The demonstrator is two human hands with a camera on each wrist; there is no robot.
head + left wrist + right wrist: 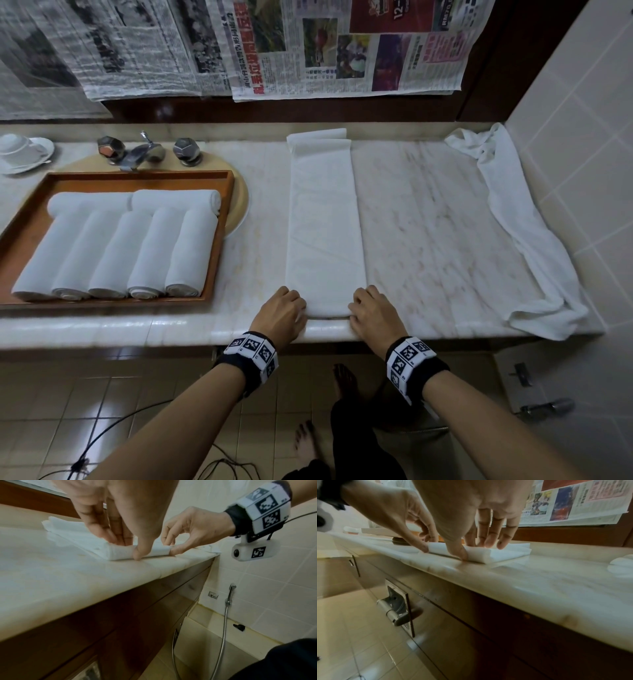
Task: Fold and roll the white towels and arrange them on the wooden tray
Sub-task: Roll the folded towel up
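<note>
A white towel (323,219), folded into a long narrow strip, lies on the marble counter (428,219) and runs from the back wall to the front edge. Its near end (123,552) is turned up into the start of a roll. My left hand (284,313) pinches that end at its left corner, thumb in front and fingers on top. My right hand (371,313) pinches the right corner (476,555) the same way. On the left, the wooden tray (226,219) holds several rolled white towels (137,250). An unfolded white towel (520,226) lies crumpled along the right wall.
A chrome tap with two knobs (145,152) stands behind the tray, and a white cup on a saucer (20,150) sits at the far left. Newspaper sheets (274,44) hang on the back wall. Below the counter edge are my bare feet (308,442) and a cable (113,428) on the tiled floor.
</note>
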